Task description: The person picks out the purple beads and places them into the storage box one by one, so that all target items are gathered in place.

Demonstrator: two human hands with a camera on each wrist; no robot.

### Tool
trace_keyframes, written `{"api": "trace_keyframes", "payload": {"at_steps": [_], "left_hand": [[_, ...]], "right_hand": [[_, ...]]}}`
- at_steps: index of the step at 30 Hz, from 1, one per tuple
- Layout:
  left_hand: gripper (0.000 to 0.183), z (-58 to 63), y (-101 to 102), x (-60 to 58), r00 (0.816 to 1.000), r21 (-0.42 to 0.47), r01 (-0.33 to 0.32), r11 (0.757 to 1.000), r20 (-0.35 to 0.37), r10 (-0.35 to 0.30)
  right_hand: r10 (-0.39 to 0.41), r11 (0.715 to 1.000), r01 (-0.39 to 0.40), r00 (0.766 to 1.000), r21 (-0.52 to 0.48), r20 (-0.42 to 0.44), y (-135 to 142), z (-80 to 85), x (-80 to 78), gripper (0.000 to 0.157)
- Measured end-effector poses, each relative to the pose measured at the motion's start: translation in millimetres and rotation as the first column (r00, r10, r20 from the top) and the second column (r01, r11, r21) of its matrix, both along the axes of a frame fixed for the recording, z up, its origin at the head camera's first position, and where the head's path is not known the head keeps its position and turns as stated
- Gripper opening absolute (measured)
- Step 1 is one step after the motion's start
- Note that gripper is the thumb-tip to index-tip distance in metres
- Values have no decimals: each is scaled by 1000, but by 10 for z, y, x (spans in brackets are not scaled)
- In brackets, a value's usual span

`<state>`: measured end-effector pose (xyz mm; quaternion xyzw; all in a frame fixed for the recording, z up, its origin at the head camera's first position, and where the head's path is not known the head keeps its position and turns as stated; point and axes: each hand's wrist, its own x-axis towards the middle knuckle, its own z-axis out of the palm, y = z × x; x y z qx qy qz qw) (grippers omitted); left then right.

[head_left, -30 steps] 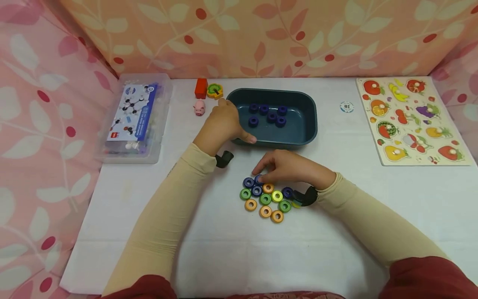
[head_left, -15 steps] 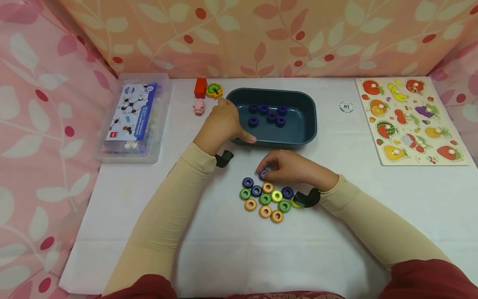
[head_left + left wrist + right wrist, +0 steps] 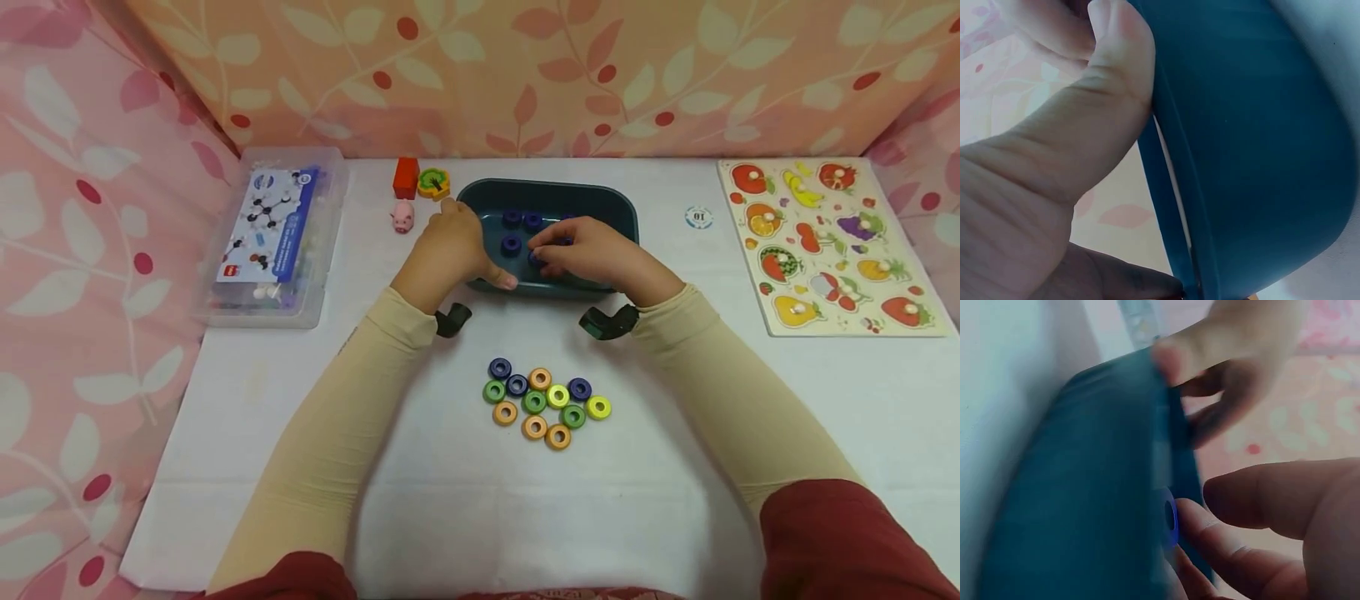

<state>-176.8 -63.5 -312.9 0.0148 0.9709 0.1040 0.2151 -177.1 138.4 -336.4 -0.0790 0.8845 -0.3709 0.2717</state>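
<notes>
A dark teal plastic tub stands at the middle back of the table, with several purple rings inside. My left hand grips its left end; in the left wrist view the thumb presses against the rim. Over the inside of the tub is my right hand, its fingertips at a purple ring, seen just past the rim in the right wrist view. On the cloth in front lies a loose group of purple, green, orange and yellow rings.
To the left of the tub are a red block, a tree piece and a pink pig figure. A clear molecular model box lies far left. On the right are a round token and a fruit puzzle board.
My right hand has picked a purple ring out of the group and carried it forward into the tub. The left hand stays at the tub's left end.
</notes>
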Motion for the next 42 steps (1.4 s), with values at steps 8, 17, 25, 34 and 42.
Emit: {"api": "trace_keyframes", "payload": {"at_steps": [8,17,25,34,42], "left_hand": [[141,-5,-2,-5,1000,-16,23,1000,1,-23],[141,-6,-17,-13,1000,-15,16,1000,-6,-16],[140,-7,-16,11,1000,22,10,1000,-23,-10],[141,8,-33,15,1000,3,6,1000,-30,-6],[140,-16,-23,15,1000,22,-3,1000,-27,4]], "right_hand": [[15,1000,-17,998,25,66,-147,-156,-166,41],[3,998,-1,1000,-61,31,29,62,108,41],[255,964,-235,951,-127,177,419,26,769,30],[353,930,-311,903,-195,244,552,-391,938,27],[384,914,-327,886,-239,259,505,-400,964,24]]}}
